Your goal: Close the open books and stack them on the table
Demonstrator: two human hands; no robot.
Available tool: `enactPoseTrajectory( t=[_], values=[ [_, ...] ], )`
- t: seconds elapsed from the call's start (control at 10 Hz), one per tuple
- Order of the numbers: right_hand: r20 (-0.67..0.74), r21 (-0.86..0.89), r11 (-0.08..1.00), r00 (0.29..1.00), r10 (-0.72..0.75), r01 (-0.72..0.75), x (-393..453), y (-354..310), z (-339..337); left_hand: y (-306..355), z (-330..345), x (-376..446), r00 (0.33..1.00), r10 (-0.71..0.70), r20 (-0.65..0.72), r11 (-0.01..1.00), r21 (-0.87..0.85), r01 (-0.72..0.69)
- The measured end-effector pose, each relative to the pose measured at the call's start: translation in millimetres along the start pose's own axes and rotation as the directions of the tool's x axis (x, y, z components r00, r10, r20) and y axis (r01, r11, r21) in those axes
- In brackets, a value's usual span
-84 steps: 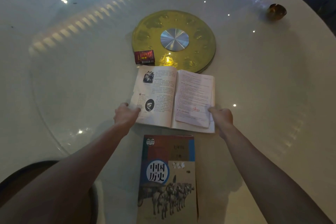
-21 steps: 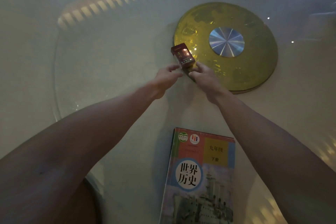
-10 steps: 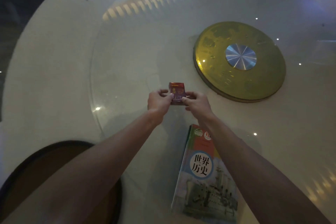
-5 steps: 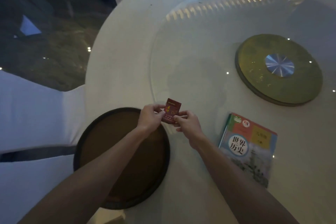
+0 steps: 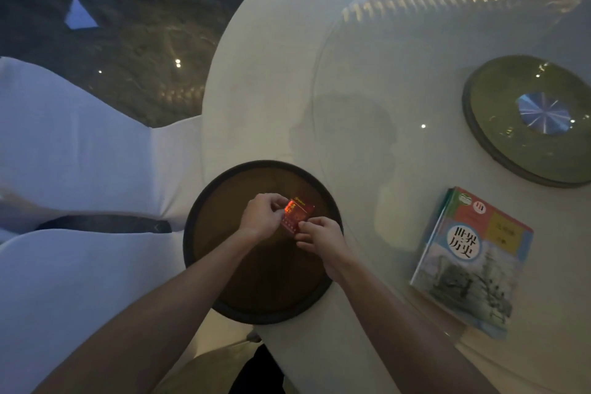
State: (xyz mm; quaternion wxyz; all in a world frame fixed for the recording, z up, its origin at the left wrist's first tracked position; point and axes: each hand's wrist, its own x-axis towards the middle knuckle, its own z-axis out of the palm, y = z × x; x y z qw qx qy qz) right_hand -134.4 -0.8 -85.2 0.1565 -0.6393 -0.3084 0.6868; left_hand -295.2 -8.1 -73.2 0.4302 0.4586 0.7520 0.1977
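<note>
Books closed and stacked; we hold a small red packet.

Our left hand (image 5: 260,216) and right hand (image 5: 319,238) pinch the red packet (image 5: 296,214) over the dark round tray (image 5: 198,253) at centre; the stacked books (image 5: 473,261) lie at right on the table (image 5: 265,89). Next, probably only setting the packet down.

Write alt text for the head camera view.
Both hands, left hand and right hand, hold a small red box above a round dark tray at the edge of a white round table. To the right lies a closed stack of books.
</note>
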Motion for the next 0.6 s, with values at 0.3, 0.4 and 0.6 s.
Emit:
enactPoseTrajectory(
  t=[0.3,0.4,0.6],
  values=[
    [0.01,0.14,0.986,0.996,0.091,-0.091,-4.7,16.0,14.0,-11.7,7.5,4.7,0.996,0.001,0.09,0.989,0.145,-0.014],
    [0.016,0.106,0.99,0.996,0.087,-0.088,-4.2,15.5,10.1,-13.2,7.6,6.6,0.993,-0.005,0.117,0.986,0.164,-0.014],
    [-0.163,-0.34,0.939,0.98,-0.118,0.056,-18.4,-3.1,-7.8,13.6,4.1,11.7,0.989,0.067,0.129,0.948,0.302,-0.104]
  ],
)
